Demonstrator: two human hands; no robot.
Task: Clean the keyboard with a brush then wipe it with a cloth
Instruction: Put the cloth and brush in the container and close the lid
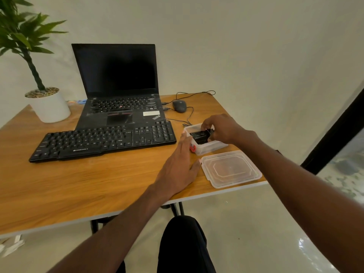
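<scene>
A black external keyboard [102,141] lies on the wooden table [78,184] in front of an open laptop [120,91]. To its right stands a small clear plastic box [208,147] with dark items inside. My right hand [220,128] reaches into the box and its fingers curl round a black object [201,134] there; I cannot tell whether it is the brush. My left hand [181,166] lies flat on the table with straight fingers, fingertips against the box's left side. No cloth is visible.
The box's clear lid [230,168] lies near the table's right front edge. A wired mouse [179,106] and its cable sit behind the box. A white potted plant [49,105] stands at the back left. My knee [183,243] is below the table edge.
</scene>
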